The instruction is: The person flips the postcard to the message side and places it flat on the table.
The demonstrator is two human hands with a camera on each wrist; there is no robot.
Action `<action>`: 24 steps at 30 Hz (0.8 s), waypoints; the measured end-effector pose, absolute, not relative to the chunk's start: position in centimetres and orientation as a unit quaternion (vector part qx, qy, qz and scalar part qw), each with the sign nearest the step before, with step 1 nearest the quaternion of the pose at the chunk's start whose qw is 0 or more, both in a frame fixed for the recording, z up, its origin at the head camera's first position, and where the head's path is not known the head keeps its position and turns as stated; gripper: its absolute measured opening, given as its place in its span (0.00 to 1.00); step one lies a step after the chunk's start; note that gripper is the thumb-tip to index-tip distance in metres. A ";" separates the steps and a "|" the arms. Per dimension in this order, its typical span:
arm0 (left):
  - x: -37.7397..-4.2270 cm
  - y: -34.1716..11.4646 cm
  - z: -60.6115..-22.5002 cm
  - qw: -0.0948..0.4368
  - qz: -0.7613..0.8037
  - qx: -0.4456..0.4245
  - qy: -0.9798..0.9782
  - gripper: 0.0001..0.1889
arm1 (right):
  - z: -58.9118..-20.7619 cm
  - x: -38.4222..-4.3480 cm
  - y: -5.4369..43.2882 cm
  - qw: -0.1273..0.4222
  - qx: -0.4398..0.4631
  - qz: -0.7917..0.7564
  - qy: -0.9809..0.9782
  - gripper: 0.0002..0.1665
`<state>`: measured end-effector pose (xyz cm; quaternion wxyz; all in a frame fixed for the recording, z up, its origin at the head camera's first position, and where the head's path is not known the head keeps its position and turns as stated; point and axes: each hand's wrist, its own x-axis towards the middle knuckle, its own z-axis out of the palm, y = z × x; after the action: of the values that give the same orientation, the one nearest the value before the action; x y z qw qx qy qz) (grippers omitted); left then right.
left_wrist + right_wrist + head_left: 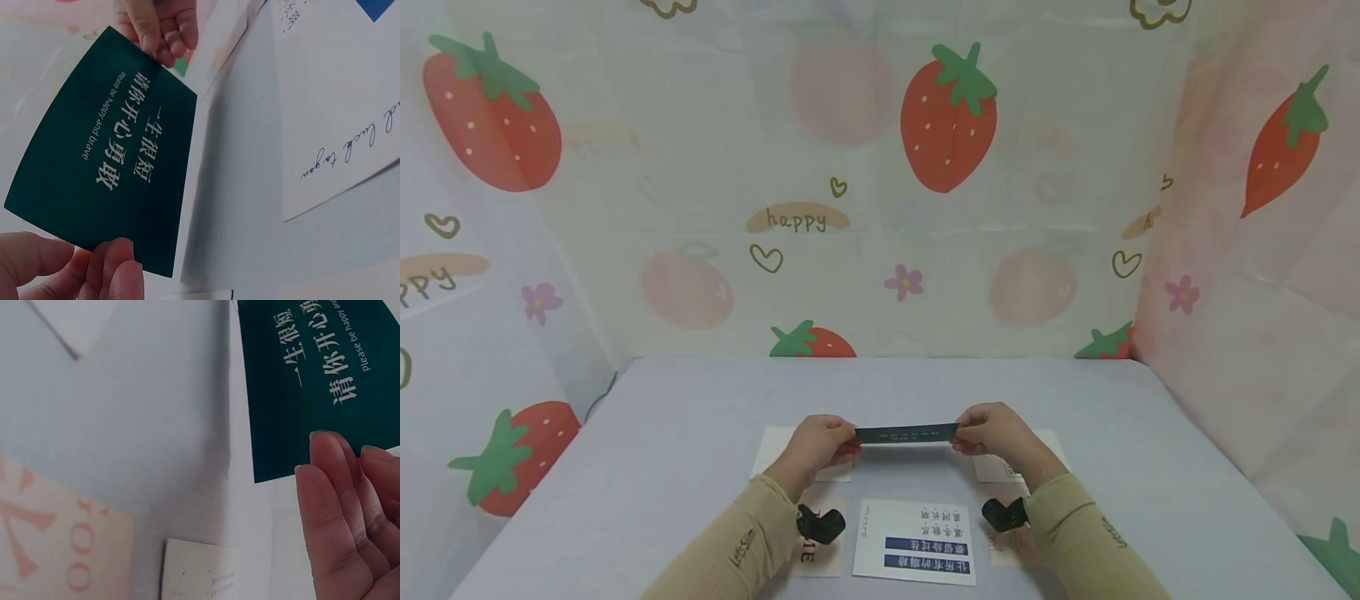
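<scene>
A dark green card (906,433) with white lettering is held above the table by both hands, one at each short end. My left hand (822,446) pinches its left end between thumb and fingers. At the other end my right hand (997,435) pinches it the same way. In the left wrist view the green card (119,150) bows slightly and shows "Please be happy and brave" beside larger characters. The right wrist view shows part of the green card (319,387) against the right fingertips (325,447).
A white card (914,542) with blue bands lies in front, between the forearms. Cream cards (831,508) lie partly under both arms. White cards (771,446) sit behind the hands at left and right. A strawberry-print cloth (880,183) hangs behind the white table (685,417).
</scene>
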<state>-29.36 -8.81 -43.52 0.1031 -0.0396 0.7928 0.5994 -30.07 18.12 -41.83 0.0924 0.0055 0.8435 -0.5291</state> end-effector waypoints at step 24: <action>-29.1 -8.5 -43.3 0.094 0.595 -0.031 0.797 0.06 | -42.2 -29.9 18.3 0.087 -0.003 -0.519 0.850 0.04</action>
<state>-29.05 -8.52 -43.31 0.0937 -0.0311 0.7974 0.5954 -29.90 18.30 -42.16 0.0868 -0.0035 0.8501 -0.5194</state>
